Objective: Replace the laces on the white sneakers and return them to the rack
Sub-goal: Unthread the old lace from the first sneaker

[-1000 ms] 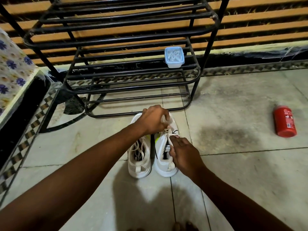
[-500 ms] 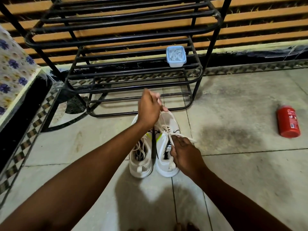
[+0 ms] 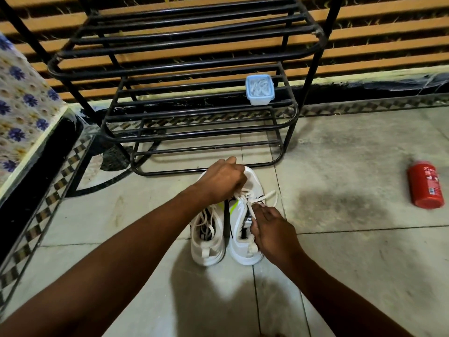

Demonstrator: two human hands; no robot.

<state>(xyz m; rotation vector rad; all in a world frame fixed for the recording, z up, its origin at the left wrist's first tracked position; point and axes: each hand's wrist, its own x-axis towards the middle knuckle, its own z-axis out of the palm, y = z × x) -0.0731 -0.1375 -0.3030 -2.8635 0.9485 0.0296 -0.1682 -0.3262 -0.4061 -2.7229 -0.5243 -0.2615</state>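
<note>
White sneakers (image 3: 239, 254): the pair stands side by side on the grey tile floor (image 3: 340, 263), toes just short of the bottom rail of the black tubular rack (image 3: 184, 66). Your left hand (image 3: 222, 183) is fisted round the flat cream lace (image 3: 268, 195) over the right shoe's toe. Your right hand (image 3: 272, 229) pinches it at the eyelets. Open floor runs to your right, up to a red canister (image 3: 425, 188) lying flat.
</note>
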